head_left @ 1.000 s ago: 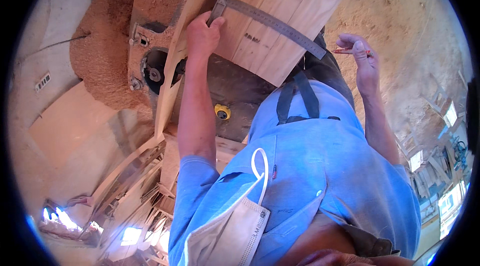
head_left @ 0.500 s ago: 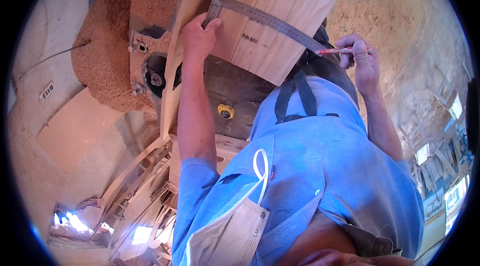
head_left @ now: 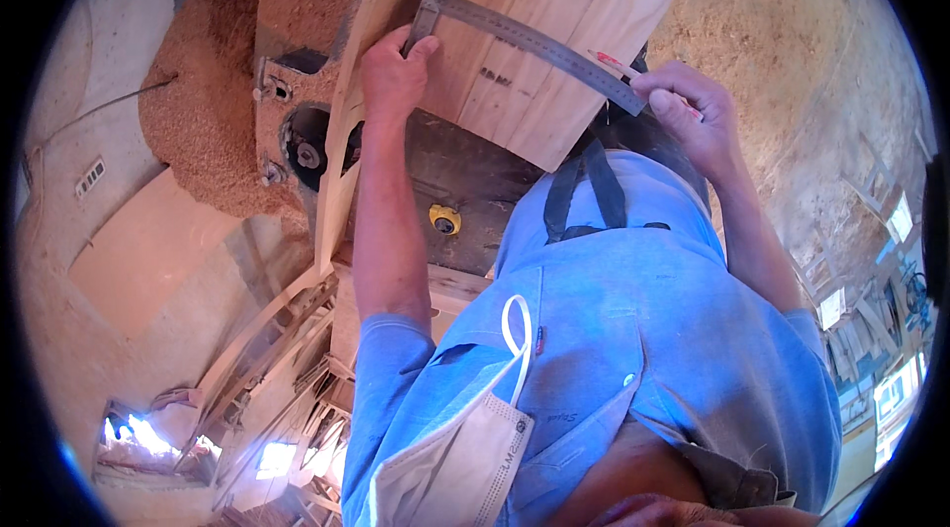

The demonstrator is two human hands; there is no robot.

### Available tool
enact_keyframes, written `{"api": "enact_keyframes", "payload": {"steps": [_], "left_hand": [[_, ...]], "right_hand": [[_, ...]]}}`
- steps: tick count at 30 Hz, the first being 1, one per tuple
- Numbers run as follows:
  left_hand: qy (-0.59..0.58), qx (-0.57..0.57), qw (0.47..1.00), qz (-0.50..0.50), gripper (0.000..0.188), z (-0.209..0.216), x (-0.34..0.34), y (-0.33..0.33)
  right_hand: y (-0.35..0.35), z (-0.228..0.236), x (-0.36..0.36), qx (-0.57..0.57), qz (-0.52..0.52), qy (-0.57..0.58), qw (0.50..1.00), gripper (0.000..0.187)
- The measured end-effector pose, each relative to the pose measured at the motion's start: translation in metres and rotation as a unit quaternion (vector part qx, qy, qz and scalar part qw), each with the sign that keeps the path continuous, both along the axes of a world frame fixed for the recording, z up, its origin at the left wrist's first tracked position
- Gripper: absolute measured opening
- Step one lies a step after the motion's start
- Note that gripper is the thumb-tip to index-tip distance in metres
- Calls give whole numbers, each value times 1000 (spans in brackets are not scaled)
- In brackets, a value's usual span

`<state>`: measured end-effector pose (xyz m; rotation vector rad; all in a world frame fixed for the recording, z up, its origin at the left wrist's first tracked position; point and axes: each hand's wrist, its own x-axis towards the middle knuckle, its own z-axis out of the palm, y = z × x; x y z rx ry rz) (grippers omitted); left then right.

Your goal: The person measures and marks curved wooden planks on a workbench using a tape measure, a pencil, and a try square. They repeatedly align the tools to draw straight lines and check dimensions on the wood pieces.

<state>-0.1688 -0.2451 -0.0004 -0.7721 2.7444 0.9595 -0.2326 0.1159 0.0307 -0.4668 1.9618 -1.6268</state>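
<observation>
My left hand (head_left: 394, 72) grips the short stock of a metal try square (head_left: 529, 39) at its upper left end. The square's graduated blade reaches right across a wide panel of pale wooden boards (head_left: 524, 111), which carries dark marks. In my right hand (head_left: 693, 111) is a red pencil (head_left: 616, 64), its sharpened end pointing up and left beside the right end of the blade. Whether the pencil tip touches the wood I cannot tell. Left of the panel, a long upright wooden board (head_left: 351, 111) runs close by my left wrist.
A yellow tape measure (head_left: 445, 219) lies on the dark machine table (head_left: 470, 166) below the panel. Beyond the long board are a round machine opening (head_left: 309, 149) and a reddish sawdust heap (head_left: 203, 121). Wood strips (head_left: 282, 329) lean at lower left.
My right hand has moved left and slightly down to the blade's end, and the pencil has swung to point up-left over the panel's edge. My left hand and the square stay put.
</observation>
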Motion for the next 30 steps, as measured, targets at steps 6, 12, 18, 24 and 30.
{"api": "enact_keyframes", "payload": {"steps": [6, 12, 18, 24, 30], "left_hand": [[-3, 21, 1000, 15, 26, 0, 0, 0], [11, 5, 1000, 12, 27, 1, 0, 2], [0, 41, 999, 28, 27, -2, 1, -1], [-8, 29, 999, 24, 27, -4, 0, -2], [6, 34, 999, 25, 26, -8, 2, -4]], "right_hand": [[-29, 2, -5, 101, -20, 1, 995, 27], [-43, -3, -12, 91, 19, 48, 995, 30], [-59, -7, -25, 84, 66, 106, 989, 31], [-80, -11, -39, 89, 106, 124, 983, 30], [-82, -10, -43, 111, 133, 112, 979, 28]]}}
